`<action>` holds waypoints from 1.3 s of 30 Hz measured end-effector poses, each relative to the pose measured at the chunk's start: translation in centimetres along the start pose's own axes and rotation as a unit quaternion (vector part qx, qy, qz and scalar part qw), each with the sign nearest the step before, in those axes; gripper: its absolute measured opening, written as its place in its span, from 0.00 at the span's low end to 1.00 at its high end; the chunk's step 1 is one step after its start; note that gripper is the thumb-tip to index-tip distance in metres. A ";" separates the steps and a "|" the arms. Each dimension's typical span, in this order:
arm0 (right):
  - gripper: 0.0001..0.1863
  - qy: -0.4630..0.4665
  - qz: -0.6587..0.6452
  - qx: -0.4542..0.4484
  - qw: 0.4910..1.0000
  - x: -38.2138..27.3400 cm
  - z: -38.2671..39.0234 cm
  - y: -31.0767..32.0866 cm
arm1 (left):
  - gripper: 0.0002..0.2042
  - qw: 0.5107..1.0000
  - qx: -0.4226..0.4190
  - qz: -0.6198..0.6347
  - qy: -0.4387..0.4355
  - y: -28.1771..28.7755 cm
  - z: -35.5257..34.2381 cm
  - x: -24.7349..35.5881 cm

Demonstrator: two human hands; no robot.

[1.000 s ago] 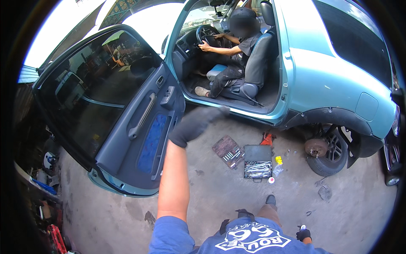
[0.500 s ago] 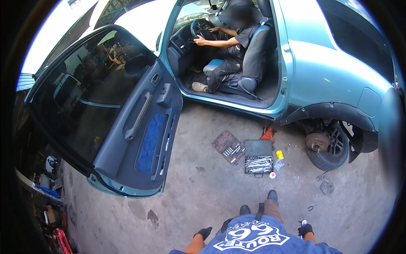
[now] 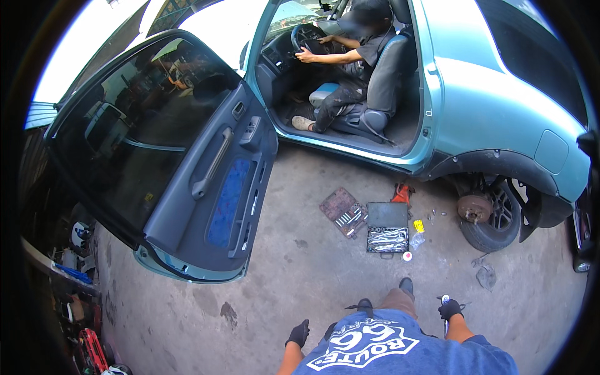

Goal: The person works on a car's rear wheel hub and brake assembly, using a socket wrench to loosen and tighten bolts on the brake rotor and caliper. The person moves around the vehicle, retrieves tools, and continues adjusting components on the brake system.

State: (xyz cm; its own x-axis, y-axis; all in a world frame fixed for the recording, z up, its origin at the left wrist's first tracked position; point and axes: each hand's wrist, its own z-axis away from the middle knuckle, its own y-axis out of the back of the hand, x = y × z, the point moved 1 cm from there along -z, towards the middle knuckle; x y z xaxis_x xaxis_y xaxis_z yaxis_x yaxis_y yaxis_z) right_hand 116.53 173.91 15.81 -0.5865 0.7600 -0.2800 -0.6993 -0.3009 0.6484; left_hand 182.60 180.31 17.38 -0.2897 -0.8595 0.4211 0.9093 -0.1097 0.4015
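Observation:
My left hand (image 3: 298,334), in a black glove, hangs low beside my blue shirt, fingers loosely stretched with nothing visible in them. On the other side, my gloved right hand (image 3: 449,309) is closed round a slim tool (image 3: 445,299); its pale, shiny end sticks out above the fist and a thin part shows below. Its exact kind is too small to tell. Ahead of me on the floor lies an open tool case (image 3: 387,240) full of silver wrenches. An open socket set (image 3: 344,213) sits beside its left edge.
A light-blue car (image 3: 462,119) stands ahead, its door (image 3: 194,181) swung wide at left. Another person (image 3: 350,62) sits inside, hands on the steering wheel. At right are a bare brake drum (image 3: 474,209) and a loose wheel (image 3: 498,228). An orange jack (image 3: 402,193) stands under the sill.
Both my hands have come forward and more of each forearm shows. The view has shifted slightly. My right hand still holds the slim tool; the seated person keeps hold of the wheel.

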 end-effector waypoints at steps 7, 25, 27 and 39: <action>0.14 -0.034 -0.057 -0.001 0.998 1.9 0.8 -1.3 | 0.27 0.998 0.009 0.001 -0.057 2.4 -0.6 4.4; 0.15 0.008 0.114 -0.024 0.993 10.4 4.5 -3.1 | 0.50 0.779 0.013 0.580 -0.239 11.5 2.2 31.6; 0.15 -0.036 -0.003 -0.026 0.999 10.0 4.0 -2.2 | 0.53 0.711 0.016 0.592 -0.379 17.0 5.6 38.4; 0.07 -0.109 -0.147 -0.008 0.983 14.8 4.9 -4.8 | 0.43 0.341 0.183 0.626 -0.677 29.6 35.5 54.3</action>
State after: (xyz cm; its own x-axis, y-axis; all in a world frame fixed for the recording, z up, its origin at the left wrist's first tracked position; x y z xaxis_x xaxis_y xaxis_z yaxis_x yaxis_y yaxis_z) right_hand 113.20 189.43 12.05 -0.2574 0.9203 -0.2947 -0.8331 -0.0568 0.5502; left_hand 183.20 148.17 81.03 0.1589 0.9273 0.3388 0.5464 0.2032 -0.8125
